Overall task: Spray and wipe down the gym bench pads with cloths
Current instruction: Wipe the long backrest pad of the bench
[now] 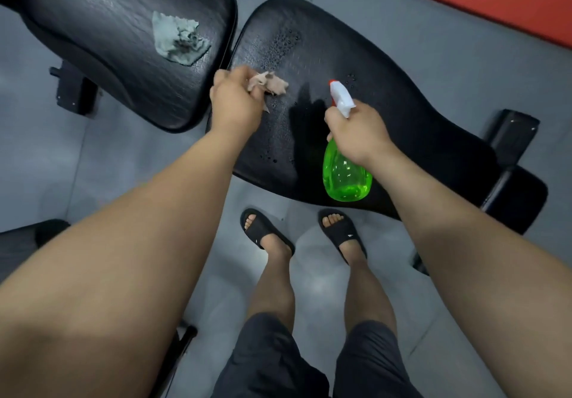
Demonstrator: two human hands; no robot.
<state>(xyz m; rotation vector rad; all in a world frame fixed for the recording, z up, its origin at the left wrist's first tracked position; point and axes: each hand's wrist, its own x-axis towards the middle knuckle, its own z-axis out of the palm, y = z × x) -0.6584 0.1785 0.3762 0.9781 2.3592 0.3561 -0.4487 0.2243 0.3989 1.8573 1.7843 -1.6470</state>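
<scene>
Droplets [283, 44] bead on the right bench pad [402, 109], where the left hand [235, 103] bunches up a beige cloth [269, 83], fingers mostly hidden behind the knuckles. Right hand [359, 131] grips the green spray bottle [345, 177] by its neck, trigger finger out of sight. Grey cloth [178, 38] lies crumpled on the left pad [108, 57], which is cut off up top.

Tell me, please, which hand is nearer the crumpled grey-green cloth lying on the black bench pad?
Left. The left hand is just below-right of the grey-green cloth; the right hand is farther right.
</scene>
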